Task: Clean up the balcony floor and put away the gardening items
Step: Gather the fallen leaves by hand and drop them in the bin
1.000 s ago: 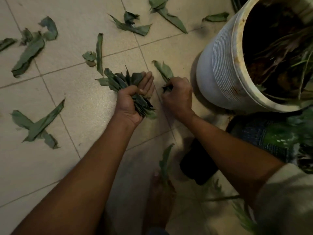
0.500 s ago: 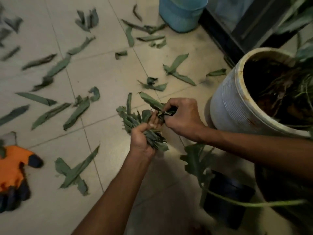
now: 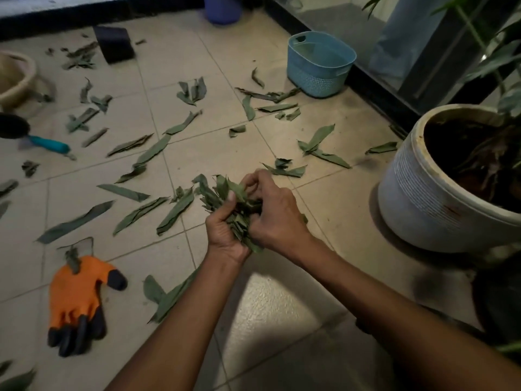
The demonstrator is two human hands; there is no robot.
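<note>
- Right hand point(image 3: 277, 218) just tucked its picked-up leaf into the leaf bunch point(image 3: 225, 198); both hands' fingers now grasping it, left hand point(image 3: 225, 235) underneath.
- Plenty of leaves left between the bunch and the blue basket point(image 3: 320, 63), so cleanup's barely started.

Dull green leaves point(image 3: 153, 153) scatter over beige floor tiles point(image 3: 282, 306). An orange glove point(image 3: 76, 294) with black fingertips lies at eight o'clock; a light blue woven-pattern basket point(image 3: 320, 64) stands at one o'clock. At three o'clock, a white ribbed pot point(image 3: 423, 198) shows rust-brown stains.

Home balcony: tiled floor point(image 3: 282, 320), potted plant point(image 3: 439, 193), glass door point(image 3: 394, 38).

The tiled floor point(image 3: 282, 306) carries scattered leaves point(image 3: 174, 213), an orange glove point(image 3: 76, 297), a trowel point(image 3: 42, 141), a blue basket point(image 3: 318, 66) and a white pot point(image 3: 417, 193).
</note>
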